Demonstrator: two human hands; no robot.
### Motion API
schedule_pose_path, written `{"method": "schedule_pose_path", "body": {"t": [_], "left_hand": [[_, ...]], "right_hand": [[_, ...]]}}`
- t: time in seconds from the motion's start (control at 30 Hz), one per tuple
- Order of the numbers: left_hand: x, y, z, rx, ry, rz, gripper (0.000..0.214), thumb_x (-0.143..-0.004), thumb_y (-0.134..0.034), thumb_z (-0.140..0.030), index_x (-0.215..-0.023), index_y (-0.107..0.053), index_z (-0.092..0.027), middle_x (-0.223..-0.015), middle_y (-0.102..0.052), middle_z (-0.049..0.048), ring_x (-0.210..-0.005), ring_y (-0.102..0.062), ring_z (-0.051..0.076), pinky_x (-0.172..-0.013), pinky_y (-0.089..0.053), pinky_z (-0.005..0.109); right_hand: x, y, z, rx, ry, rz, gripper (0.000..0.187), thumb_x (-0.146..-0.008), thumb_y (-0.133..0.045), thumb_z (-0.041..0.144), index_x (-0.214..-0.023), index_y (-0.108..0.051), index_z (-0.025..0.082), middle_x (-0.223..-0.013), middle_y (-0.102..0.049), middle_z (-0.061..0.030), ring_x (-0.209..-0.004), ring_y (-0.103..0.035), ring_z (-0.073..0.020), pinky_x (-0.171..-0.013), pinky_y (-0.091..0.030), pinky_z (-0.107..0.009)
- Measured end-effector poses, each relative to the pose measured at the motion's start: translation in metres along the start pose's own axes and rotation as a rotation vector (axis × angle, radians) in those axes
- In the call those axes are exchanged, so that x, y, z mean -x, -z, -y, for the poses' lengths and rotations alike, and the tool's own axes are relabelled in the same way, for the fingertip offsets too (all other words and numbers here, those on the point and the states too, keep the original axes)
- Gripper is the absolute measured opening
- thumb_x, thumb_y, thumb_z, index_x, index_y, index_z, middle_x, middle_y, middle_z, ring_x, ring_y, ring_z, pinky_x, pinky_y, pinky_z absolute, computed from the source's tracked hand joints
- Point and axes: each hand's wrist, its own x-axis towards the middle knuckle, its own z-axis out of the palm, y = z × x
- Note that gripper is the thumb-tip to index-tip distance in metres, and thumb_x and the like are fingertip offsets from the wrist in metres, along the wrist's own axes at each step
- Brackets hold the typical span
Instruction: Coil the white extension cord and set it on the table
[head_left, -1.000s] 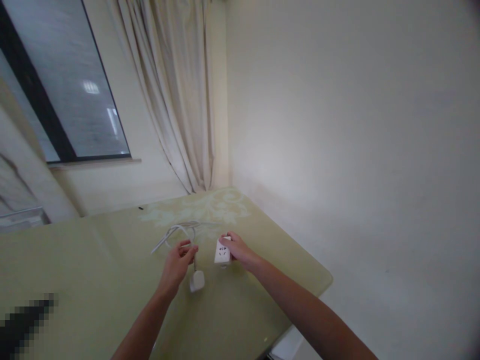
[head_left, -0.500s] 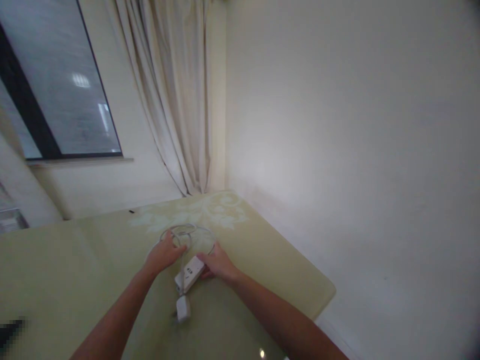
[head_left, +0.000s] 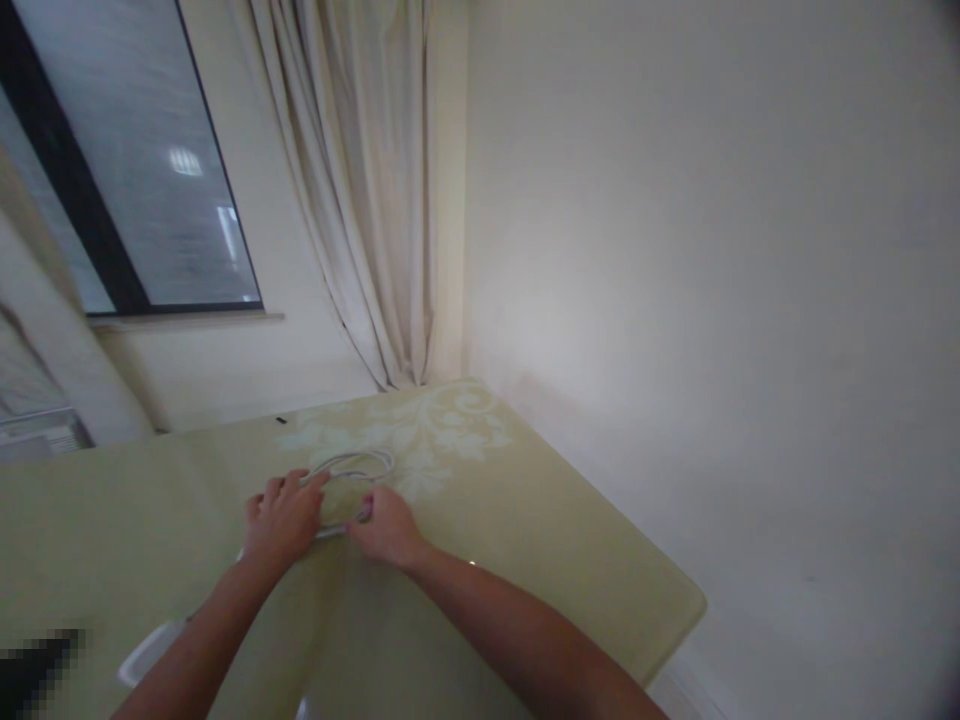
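Observation:
A white power cord [head_left: 367, 458] lies in a loose coil on the table, its loops running into both hands. My left hand [head_left: 286, 515] is over the left side of the coil, fingers curled and slightly apart, the cord passing beneath and into its grip. My right hand [head_left: 386, 527] is closed in a fist on the near part of the cord, to the right of my left hand. The white power strip [head_left: 152, 648] lies at lower left, partly hidden behind my left forearm. Its sockets do not show.
The pale green table [head_left: 570, 560] has a white floral pattern and a rounded right corner. A small black object [head_left: 281, 420] lies near its far edge. Behind stand a curtain [head_left: 375, 200], a window [head_left: 150, 160] and a plain wall [head_left: 675, 250]. A dark pixelated patch shows at lower left.
My right hand has let go of the power strip and gripped the cord. The strip has moved to the lower left. My left hand has shifted left and slightly nearer.

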Motion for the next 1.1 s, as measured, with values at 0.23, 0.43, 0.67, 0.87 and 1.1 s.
{"method": "schedule_pose_path", "body": {"t": [0.23, 0.43, 0.67, 0.87, 1.1], "left_hand": [[0.057, -0.035, -0.021, -0.03, 0.016, -0.123, 0.043, -0.099, -0.051, -0.044, -0.136, -0.068, -0.031, -0.165, -0.037, 0.0149, -0.135, -0.05, 0.038, -0.112, -0.032, 0.064], [0.038, -0.041, 0.029, -0.094, -0.124, -0.111, 0.051, -0.095, -0.04, -0.009, -0.127, -0.075, -0.03, -0.162, -0.046, 0.007, -0.132, -0.056, 0.033, -0.11, -0.042, 0.051], [0.013, -0.069, 0.085, -0.043, -0.12, -0.096, 0.052, -0.085, -0.036, -0.002, -0.117, -0.076, -0.011, -0.156, -0.052, 0.0175, -0.135, -0.057, 0.032, -0.111, -0.047, 0.045], [0.015, -0.05, 0.087, 0.204, 0.136, -0.12, 0.044, -0.075, -0.045, -0.007, -0.107, -0.075, -0.008, -0.135, -0.067, 0.0222, -0.131, -0.061, 0.034, -0.112, -0.046, 0.044], [0.073, -0.018, -0.024, 0.708, 0.239, -0.148, 0.04, -0.097, -0.036, -0.044, -0.113, -0.063, -0.019, -0.089, -0.075, 0.0099, -0.08, -0.071, 0.027, -0.075, -0.053, 0.037]], "right_hand": [[-0.033, 0.04, -0.026, 0.473, 0.341, 0.106, 0.079, -0.08, -0.075, 0.063, -0.143, -0.055, 0.02, -0.151, -0.052, -0.0183, -0.137, -0.05, -0.0365, -0.11, -0.043, -0.052], [-0.01, 0.0, -0.015, 0.614, 0.372, -0.094, 0.032, -0.097, -0.057, 0.041, -0.108, -0.071, 0.014, -0.113, -0.07, -0.0163, -0.112, -0.062, -0.0306, -0.094, -0.052, -0.044], [0.022, -0.045, 0.018, 0.533, 0.551, 0.085, 0.045, -0.09, -0.062, 0.044, -0.119, -0.067, 0.01, -0.115, -0.07, -0.0172, -0.11, -0.064, -0.0315, -0.088, -0.057, -0.044], [0.044, -0.009, 0.004, 0.337, 0.618, 0.082, 0.035, -0.095, -0.057, 0.044, -0.121, -0.065, 0.022, -0.122, -0.071, -0.0072, -0.103, -0.067, -0.0214, -0.077, -0.052, -0.029], [0.058, 0.063, -0.055, 0.092, 0.236, -0.089, 0.034, -0.088, -0.063, 0.037, -0.062, -0.049, 0.02, -0.06, -0.049, 0.0031, -0.058, -0.042, -0.0114, -0.058, -0.029, -0.025]]}}
